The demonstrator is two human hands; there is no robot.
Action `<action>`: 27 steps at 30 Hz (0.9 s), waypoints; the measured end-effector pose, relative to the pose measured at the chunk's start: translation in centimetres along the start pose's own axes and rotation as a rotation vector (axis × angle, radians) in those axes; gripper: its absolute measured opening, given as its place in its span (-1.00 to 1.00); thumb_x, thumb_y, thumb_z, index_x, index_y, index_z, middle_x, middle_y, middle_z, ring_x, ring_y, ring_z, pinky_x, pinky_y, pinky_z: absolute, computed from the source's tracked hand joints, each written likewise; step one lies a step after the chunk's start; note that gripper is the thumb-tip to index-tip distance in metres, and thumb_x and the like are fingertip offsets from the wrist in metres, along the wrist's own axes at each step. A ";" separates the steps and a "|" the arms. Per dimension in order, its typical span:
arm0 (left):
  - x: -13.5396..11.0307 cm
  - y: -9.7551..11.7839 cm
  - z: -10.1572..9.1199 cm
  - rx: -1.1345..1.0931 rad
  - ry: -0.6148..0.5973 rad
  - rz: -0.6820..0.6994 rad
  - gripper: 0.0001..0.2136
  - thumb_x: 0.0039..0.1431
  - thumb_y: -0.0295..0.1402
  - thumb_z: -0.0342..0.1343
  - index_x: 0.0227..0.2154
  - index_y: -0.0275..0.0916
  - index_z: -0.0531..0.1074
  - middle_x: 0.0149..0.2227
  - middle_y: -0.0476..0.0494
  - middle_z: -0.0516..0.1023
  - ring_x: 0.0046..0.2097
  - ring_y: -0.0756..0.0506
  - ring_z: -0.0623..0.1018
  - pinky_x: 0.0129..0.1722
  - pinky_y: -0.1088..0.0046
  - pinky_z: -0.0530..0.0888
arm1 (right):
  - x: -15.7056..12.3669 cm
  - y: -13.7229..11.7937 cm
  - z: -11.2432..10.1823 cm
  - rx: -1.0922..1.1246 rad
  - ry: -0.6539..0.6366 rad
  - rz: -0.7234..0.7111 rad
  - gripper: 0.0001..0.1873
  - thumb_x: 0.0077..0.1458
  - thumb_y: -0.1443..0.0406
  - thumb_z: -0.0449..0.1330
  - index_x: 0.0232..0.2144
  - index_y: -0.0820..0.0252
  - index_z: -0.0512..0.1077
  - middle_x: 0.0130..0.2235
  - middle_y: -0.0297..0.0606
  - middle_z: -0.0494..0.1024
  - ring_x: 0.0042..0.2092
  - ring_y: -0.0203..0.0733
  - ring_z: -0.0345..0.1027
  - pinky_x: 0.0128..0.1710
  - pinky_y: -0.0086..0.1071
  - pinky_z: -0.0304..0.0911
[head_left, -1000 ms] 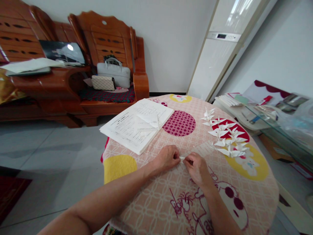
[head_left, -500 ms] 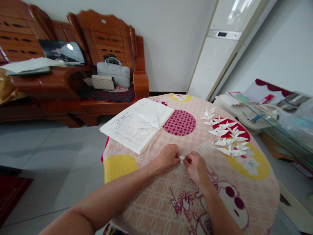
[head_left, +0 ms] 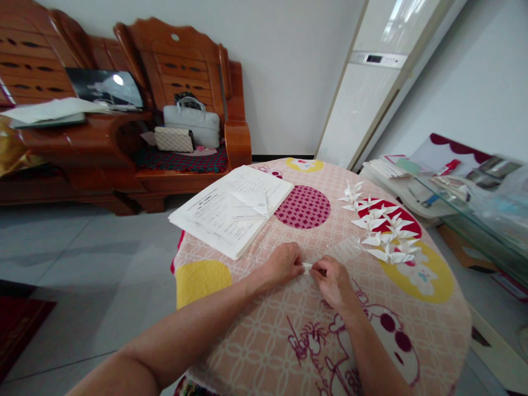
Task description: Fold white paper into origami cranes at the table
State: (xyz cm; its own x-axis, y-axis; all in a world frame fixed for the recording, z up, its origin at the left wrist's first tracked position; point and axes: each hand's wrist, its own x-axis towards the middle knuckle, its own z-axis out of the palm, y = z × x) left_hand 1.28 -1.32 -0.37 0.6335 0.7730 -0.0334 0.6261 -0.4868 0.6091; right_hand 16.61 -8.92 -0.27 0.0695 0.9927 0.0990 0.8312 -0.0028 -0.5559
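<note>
Paper stack (head_left: 206,220), smaller folded sheet (head_left: 252,202) on top: on cloth-covered worktop (head_left: 264,330), left of and beyond small folded paper (head_left: 307,266)
Left hand (head_left: 284,261): just left of small folded paper, fingertips clamped on its left end
Small folded paper: pale sliver between hands, mostly hidden; step in hand likely creasing or shaping fine fold; next move seems to call for steady left pinch, light right pressure
Right hand (head_left: 333,280): just right of small folded paper, fingertips together on right end
White paper cranes (head_left: 389,255): well right of small folded paper
</note>
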 end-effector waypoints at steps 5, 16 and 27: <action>-0.6 -0.4 -0.3 -0.117 0.003 0.091 -0.94 -0.04 -0.48 0.14 -0.54 -0.30 0.51 -0.37 -0.08 0.51 -0.33 -0.01 0.46 -0.31 0.52 0.35 | -0.1 0.2 -0.2 0.079 -0.026 0.007 -0.84 0.00 0.42 0.17 -0.56 0.25 0.51 -0.46 -0.27 0.41 -0.37 -0.23 0.31 -0.36 -0.41 0.12; -1.3 -0.3 0.2 -0.202 0.037 0.191 -0.94 0.00 -0.53 0.17 -0.49 -0.28 0.52 -0.26 -0.10 0.53 -0.20 -0.03 0.49 -0.16 0.51 0.38 | -0.4 0.3 -0.5 0.171 -0.037 -0.023 -0.86 -0.03 0.43 0.20 -0.52 0.22 0.56 -0.41 -0.23 0.47 -0.31 -0.19 0.36 -0.30 -0.39 0.18; -1.3 -0.2 0.1 -0.188 0.035 0.160 -0.90 0.03 -0.50 0.12 -0.49 -0.27 0.53 -0.26 -0.09 0.53 -0.21 -0.03 0.49 -0.17 0.51 0.38 | -0.5 -0.3 -0.4 0.044 -0.031 -0.026 -0.78 0.03 0.48 0.15 -0.56 0.25 0.52 -0.43 -0.23 0.44 -0.34 -0.21 0.33 -0.33 -0.40 0.15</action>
State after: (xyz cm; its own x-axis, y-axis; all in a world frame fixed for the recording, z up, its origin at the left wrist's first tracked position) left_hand 0.36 -2.31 -0.46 0.6996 0.7074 0.1006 0.4215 -0.5223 0.7413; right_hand 16.54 -9.44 0.19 0.0310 0.9956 0.0886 0.8071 0.0273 -0.5897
